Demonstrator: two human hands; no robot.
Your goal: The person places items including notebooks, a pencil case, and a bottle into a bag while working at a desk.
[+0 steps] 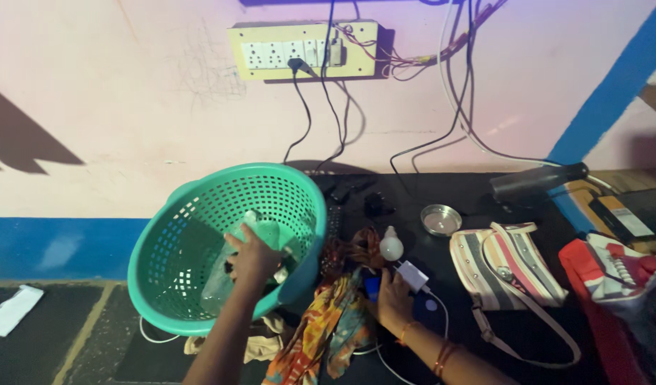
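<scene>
My left hand [253, 258] reaches into a tilted green perforated plastic basket [192, 214] and grips a clear plastic item [224, 274] lying inside it. My right hand [393, 299], with bangles on the wrist, rests on the dark table [470, 335]. Its fingertips touch a small blue object [371, 285], and a white charger adapter [413, 275] with a white cable lies just beside the thumb. Whether the fingers hold the blue object is unclear.
A white bulb [391, 247], a round steel dish [440, 219], a striped bag [502, 267], a red and white bag [620, 271] and a black cylinder [538, 182] lie on the table. Colourful cloth [321, 328] hangs between my arms. A wall socket board [303, 48] trails cables.
</scene>
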